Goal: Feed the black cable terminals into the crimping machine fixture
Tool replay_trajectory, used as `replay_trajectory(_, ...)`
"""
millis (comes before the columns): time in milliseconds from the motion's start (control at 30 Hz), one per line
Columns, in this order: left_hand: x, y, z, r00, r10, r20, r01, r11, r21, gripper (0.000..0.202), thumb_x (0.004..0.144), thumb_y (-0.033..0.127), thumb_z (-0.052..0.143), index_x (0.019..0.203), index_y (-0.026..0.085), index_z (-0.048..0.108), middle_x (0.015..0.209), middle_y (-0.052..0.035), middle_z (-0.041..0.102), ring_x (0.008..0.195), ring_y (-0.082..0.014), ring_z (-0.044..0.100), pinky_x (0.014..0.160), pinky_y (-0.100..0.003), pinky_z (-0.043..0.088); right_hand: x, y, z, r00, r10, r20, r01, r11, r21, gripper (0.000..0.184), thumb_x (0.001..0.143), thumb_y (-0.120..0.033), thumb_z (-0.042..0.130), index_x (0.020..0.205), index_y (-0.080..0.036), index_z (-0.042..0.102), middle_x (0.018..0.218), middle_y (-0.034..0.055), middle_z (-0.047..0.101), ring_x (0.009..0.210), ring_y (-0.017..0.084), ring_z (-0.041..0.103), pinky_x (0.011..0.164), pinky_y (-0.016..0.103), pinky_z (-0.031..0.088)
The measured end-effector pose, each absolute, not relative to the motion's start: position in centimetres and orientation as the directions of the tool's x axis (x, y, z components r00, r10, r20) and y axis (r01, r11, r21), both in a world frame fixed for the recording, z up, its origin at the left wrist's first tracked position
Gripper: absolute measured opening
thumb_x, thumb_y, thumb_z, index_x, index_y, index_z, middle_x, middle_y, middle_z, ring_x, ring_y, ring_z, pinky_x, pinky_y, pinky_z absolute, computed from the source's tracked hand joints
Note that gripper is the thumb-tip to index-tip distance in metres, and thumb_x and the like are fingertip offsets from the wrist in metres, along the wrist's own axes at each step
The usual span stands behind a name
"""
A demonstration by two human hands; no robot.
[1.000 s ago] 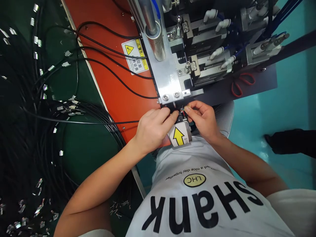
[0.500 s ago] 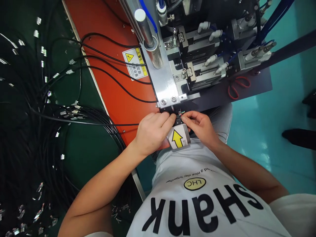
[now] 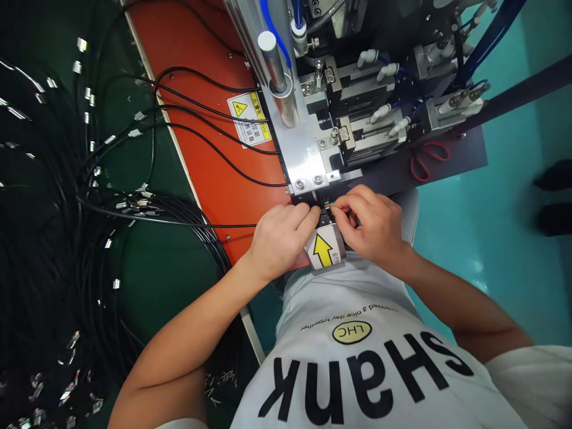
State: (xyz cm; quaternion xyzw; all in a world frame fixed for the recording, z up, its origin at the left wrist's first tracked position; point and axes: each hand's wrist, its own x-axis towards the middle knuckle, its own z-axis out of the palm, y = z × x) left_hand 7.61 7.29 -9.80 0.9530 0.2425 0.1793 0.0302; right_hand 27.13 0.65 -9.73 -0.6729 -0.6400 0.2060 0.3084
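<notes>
Orange work surface (image 3: 201,173), green table (image 3: 152,262), black cables (image 3: 84,250), teal floor (image 3: 482,268)

Coiled cables (image 3: 193,219) left of the machine (image 3: 306,156), wires (image 3: 328,206) between the hands (image 3: 281,237) (image 3: 374,224) at its near end, scissor handles (image 3: 419,168) right

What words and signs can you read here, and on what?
"SHank": white short-sleeved T-shirt, upside down.
"LHC": its pale-yellow oval print.
"a nice day together": same shirt; preceding word blurred.
Yellow triangle, "定期", "设备": rectangular white-and-yellow label; strip text, fine print unclear.
Yellow arrow, "运行": white sticker; remaining text unclear.
</notes>
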Motion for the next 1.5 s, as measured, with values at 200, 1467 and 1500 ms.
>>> replay_trajectory(200, 7.5, 7.3, -10.0, 0.823, 0.465, 0.326, 0.447, -0.885, 0.132, 0.024, 0.098, 0.016, 0.043, 0.111, 0.014, 0.062, 0.078, -0.006, 0.064, 0.068, -0.0168, 0.057, 0.059, -0.032, 0.038, 27.3, 1.0, -12.4, 0.178, 0.927, -0.331, 0.025, -0.341, -0.94, 0.02, 0.085, -0.039, 0.07, 0.084, -0.02, 0.064, 0.068, -0.0026, 0.056, 0.053, 0.01, 0.048, 0.05, 0.025, 0.039)
replay_trajectory(1467, 7.4, 7.0, -9.9, 0.822, 0.471, 0.319, 0.452, -0.882, 0.136, 0.025, 0.099, 0.015, 0.043, 0.113, 0.011, 0.063, 0.085, -0.0067, 0.067, 0.071, -0.0171, 0.056, 0.062, -0.032, 0.038, 27.2, -0.4, -11.8, 0.238, 0.968, -0.08, 0.29, -0.149, -0.945, 0.022, 0.094, -0.036, 0.058, 0.108, -0.024, 0.07, 0.106, 0.0056, 0.067, 0.081, 0.017, 0.062, 0.07, 0.031, 0.05)
replay_trajectory(1500, 7.4, 7.0, -10.0, 0.822, 0.478, 0.311, 0.458, -0.878, 0.139, 0.026, 0.099, 0.015, 0.042, 0.113, 0.011, 0.063, 0.086, -0.007, 0.067, 0.071, -0.0171, 0.056, 0.062, -0.032, 0.038, 27.2, -0.2, -11.9, 0.247, 0.957, -0.15, 0.214, -0.205, -0.955, 0.022, 0.094, -0.038, 0.059, 0.106, -0.023, 0.07, 0.102, 0.0049, 0.068, 0.072, 0.015, 0.061, 0.065, 0.03, 0.049)
